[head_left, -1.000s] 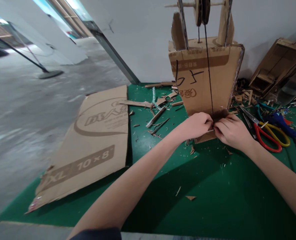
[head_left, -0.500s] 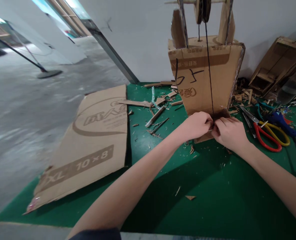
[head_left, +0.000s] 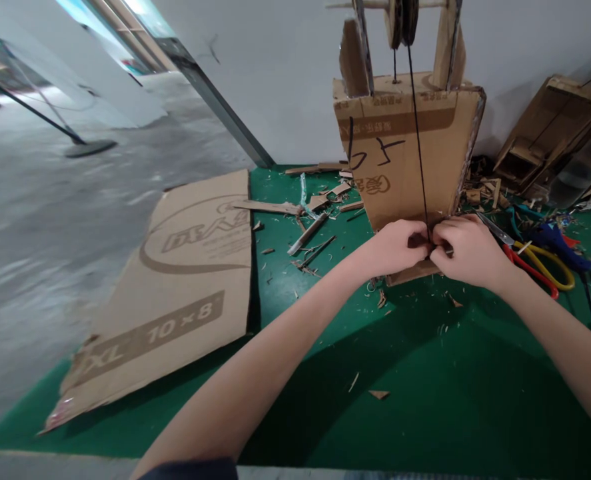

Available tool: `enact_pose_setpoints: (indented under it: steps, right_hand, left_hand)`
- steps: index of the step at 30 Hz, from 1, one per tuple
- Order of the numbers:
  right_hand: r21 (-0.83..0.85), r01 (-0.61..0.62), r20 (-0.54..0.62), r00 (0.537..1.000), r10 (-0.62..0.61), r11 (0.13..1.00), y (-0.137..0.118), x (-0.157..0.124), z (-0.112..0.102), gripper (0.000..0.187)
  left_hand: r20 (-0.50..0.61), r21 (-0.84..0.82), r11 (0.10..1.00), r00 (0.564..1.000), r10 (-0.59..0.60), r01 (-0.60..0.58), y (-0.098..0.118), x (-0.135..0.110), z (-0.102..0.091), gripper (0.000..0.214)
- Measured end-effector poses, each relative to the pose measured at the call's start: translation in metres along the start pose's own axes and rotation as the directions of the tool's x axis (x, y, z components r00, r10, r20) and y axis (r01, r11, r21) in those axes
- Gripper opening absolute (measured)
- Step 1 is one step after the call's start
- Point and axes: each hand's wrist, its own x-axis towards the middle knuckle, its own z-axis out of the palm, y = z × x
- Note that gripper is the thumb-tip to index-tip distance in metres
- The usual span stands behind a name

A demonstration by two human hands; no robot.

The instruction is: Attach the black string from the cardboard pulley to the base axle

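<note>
- Now: string (head_left: 418, 147) runs vertically, from spool (head_left: 404, 20) down the cardboard tower (head_left: 390, 160) front.
- Its lower end: left hand (head_left: 392, 248) and right hand (head_left: 468, 252) meet there, fingers pinched on it.

We held both arms stretched forward, bare forearms converging from the lower edge of the view toward one spot. Our left hand (head_left: 392, 248) sat knuckles-up, fingers curled under, thumb tucked toward the right. Our right hand (head_left: 468, 250) faced it, wrist bent slightly inward, its fingers (head_left: 445, 235) bunched in a tight pinch. The fingertips of the two hands met and touched. Palms were hidden.
</note>
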Motion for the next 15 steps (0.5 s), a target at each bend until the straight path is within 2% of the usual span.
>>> enact_pose_setpoints:
  steps: [5,9,15]
  right_hand:
    - [0.224,-0.112,0.153,0.985,0.079,0.968,0.005,0.003,-0.010,0.009]
    - [0.252,-0.183,0.189,0.972,0.137,0.950,0.002,0.003,-0.012,0.011]
    - [0.227,-0.168,0.190,0.974,0.126,0.959,0.005,0.004,-0.015,0.013]
  left_hand:
    - [0.001,0.002,0.999,0.999,0.054,-0.054,-0.002,0.001,0.001,0.007]
    - [0.019,0.027,0.997,0.998,0.066,-0.066,-0.003,0.001,0.000,0.008]
    - [0.008,0.018,1.000,1.000,0.025,-0.026,-0.003,0.002,-0.001,0.010]
